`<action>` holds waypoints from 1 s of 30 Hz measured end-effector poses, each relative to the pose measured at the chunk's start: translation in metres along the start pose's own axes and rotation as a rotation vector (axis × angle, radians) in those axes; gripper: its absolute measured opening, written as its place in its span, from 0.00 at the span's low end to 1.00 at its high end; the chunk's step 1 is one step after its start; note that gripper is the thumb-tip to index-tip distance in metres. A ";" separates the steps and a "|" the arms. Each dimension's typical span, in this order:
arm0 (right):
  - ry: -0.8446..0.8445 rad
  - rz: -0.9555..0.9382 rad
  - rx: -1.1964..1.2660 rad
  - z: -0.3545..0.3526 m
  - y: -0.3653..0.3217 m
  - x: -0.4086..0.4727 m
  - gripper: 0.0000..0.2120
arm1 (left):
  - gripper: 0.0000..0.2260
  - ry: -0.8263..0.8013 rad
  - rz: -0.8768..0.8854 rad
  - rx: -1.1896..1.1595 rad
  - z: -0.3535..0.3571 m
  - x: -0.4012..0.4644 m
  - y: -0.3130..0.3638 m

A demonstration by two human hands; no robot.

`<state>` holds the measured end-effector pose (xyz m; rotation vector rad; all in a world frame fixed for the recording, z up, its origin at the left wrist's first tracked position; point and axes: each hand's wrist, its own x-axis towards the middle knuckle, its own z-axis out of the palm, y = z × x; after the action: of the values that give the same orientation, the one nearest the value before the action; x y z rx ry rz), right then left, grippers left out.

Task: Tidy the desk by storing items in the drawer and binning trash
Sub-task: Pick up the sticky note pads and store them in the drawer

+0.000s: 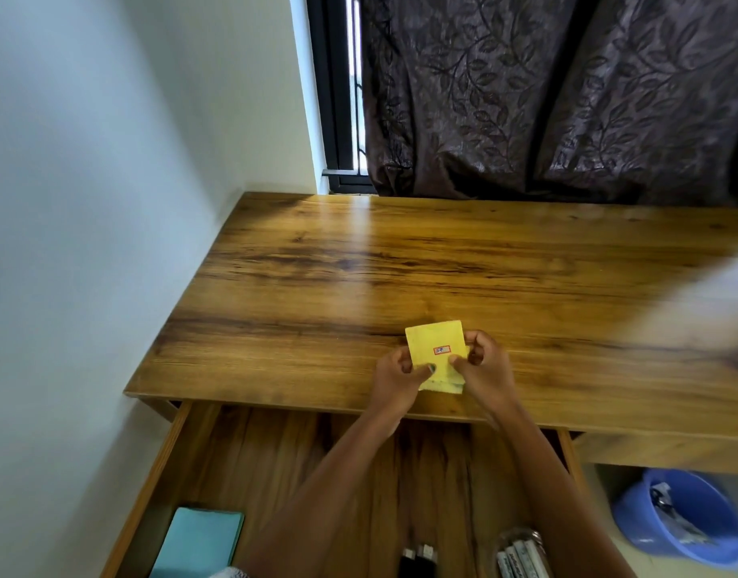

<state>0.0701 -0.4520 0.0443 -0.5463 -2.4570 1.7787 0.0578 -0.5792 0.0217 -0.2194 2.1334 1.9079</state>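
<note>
Both hands are on a folded yellow cloth [436,352] near the front edge of the wooden surface [359,264]. The left hand [396,379] pinches its lower left side, the right hand [482,367] grips the right edge with curled fingers. The drawer [275,460] below is pulled open with a teal notebook [198,542] and a jar of markers [521,554] inside. A blue bin [688,519] with trash sits on the floor to the right.

Both hands held a folded yellow cloth [436,352] bearing a small red-bordered label, at the near edge of the wooden desk [359,264]. The left hand [396,379] pinched its left side and the right hand [484,367] its right. Below, the open drawer [275,452] contained a teal notebook [198,540], near left. A blue bin [688,515] stood on the floor, near right.
</note>
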 end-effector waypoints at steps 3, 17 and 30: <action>-0.004 -0.089 0.085 0.005 -0.009 -0.001 0.15 | 0.11 0.069 0.154 0.014 -0.009 -0.004 0.003; -0.033 -0.082 -0.034 0.038 0.014 0.007 0.15 | 0.11 0.037 0.139 0.099 -0.020 0.005 -0.005; -0.071 -0.100 -0.536 0.055 0.032 -0.012 0.28 | 0.19 0.081 0.064 -0.007 -0.021 0.014 -0.020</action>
<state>0.0754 -0.4966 -0.0021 -0.3775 -2.9531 1.1095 0.0482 -0.6015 0.0003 -0.2363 2.2115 1.9747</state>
